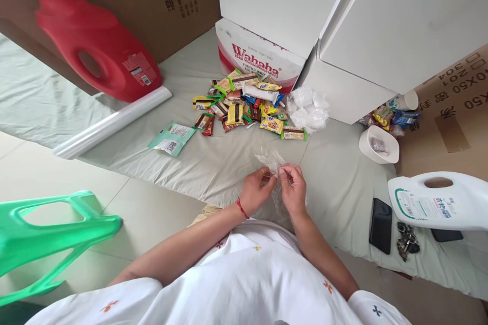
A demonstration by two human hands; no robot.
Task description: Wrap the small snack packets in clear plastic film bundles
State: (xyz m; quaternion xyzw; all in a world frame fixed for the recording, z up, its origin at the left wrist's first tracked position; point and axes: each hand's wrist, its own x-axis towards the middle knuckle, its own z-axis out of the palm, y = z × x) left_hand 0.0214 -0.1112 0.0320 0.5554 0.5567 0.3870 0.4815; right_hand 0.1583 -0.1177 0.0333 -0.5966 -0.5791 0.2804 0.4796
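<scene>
Both of my hands meet low in the middle of the view over a pale cloth (213,162). My left hand (256,189), with a red string at the wrist, and my right hand (293,189) each pinch the edge of a thin clear plastic bag (271,160). The bag sticks up between the fingertips and hangs down below my right hand. Beyond the hands lies a pile of small wrapped snacks (244,109). A bunch of crumpled clear bags (308,109) sits to the right of that pile.
A Wahaha carton (259,58) and white boxes (400,20) stand behind the snacks. At left are a red jug (95,45), a film roll (114,122), a teal packet (171,138) and a green stool (49,238). At right: white bowl (379,144), white jug (438,203), phone (380,225), keys (407,239).
</scene>
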